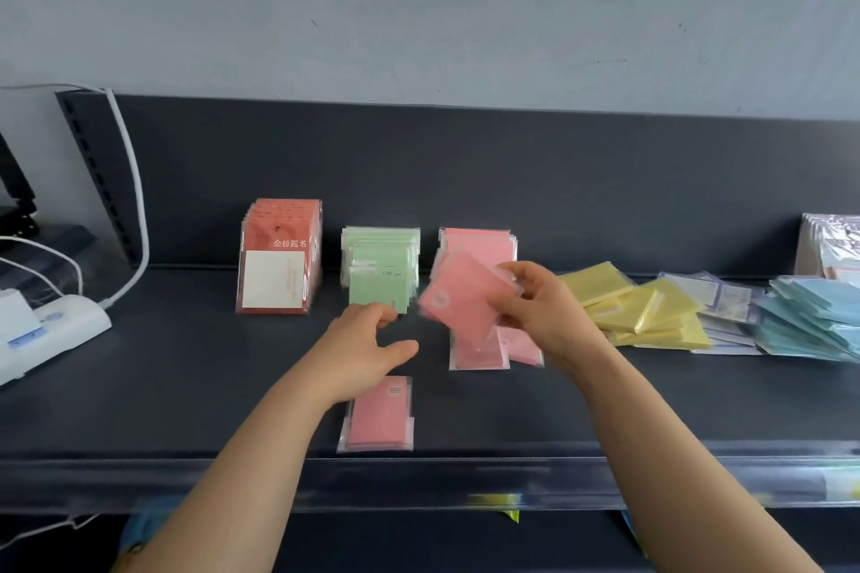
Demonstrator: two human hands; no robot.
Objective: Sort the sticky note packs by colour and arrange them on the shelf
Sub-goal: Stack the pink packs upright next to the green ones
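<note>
Along the shelf [186, 386] back, head view: red row [279, 256], green row [379, 265] and pink row [484, 244] stand upright against the rear panel, side by side, one colour each.
Right hand [544, 316]: pinches a pink pack [458, 298], tilted and lifted just in front of the pink row.
Left hand [367, 349]: empty, fingers loosely curled, hovering near the foot of the green row.
Front pack [379, 416]: pink, flat near the shelf's front edge, its top edge hidden by the left wrist.
Flat pinks [479, 354]: at least two lie flat below the right hand, in front of the pink row.
Yellow heap [642, 312]: loose and overlapping, right of the pinks, none stood up.
Pale packs [730, 298]: a few between yellow and blue, partly buried.
Blue heap [809, 321]: a fanned pile at the far right, cut off by the frame.
Left end: a white device [46, 330] and cable [135, 200], apart from the packs.
Done, as I judge it: red and green look filed, and pink is mostly filed.
Left: the held pack, the flat pinks and the front pack likely belong in the pink row. Yellow, pale and blue have not yet been stood up.
</note>
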